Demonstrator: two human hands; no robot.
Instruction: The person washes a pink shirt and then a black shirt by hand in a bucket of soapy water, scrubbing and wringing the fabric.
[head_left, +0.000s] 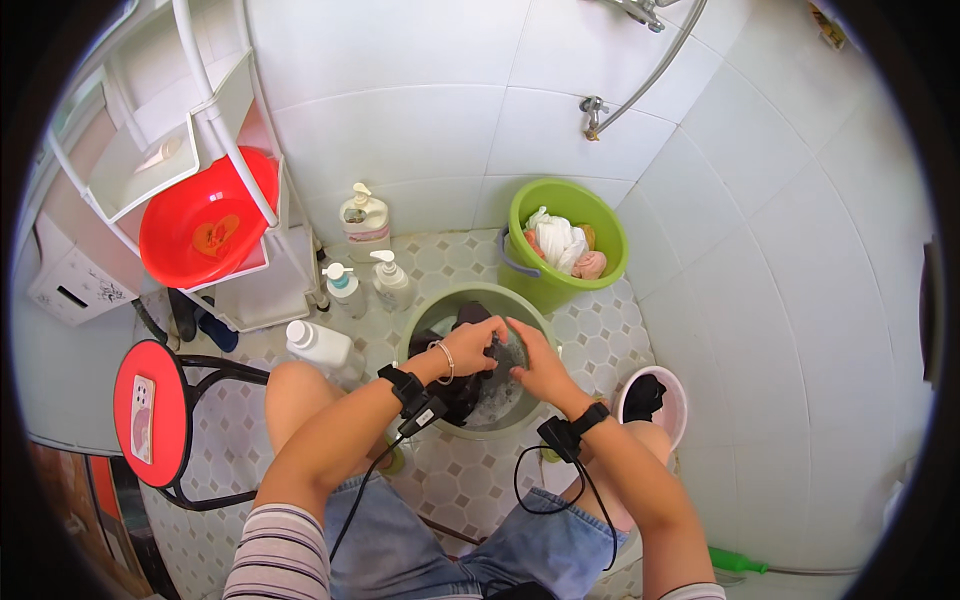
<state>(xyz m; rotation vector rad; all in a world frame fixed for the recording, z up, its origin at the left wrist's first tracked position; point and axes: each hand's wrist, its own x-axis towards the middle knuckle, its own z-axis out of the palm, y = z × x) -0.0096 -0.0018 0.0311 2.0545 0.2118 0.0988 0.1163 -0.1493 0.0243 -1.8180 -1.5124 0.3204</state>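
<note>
Between my knees a pale green basin (540, 307) stands on the tiled floor with sudsy water (501, 397) in it. A dark garment (459, 397) lies wet along the basin's left side, partly under the water. My left hand (474, 346) is over the basin with its fingers closed on a bunched dark piece of cloth; a bracelet circles that wrist. Facing it, my right hand (541, 364) is spread above the suds, thumb and fingers apart, with nothing visible in it. Both forearms carry strapped black devices with cables.
A green bucket (517, 217) of clothes stands behind the basin. Pump bottles (391, 281) and a white bottle (322, 345) are at left. A small pink tub (677, 397) holds black cloth by my right knee. A phone (142, 420) lies on a red stool (169, 420); a white rack (262, 300) holds a red basin (165, 232).
</note>
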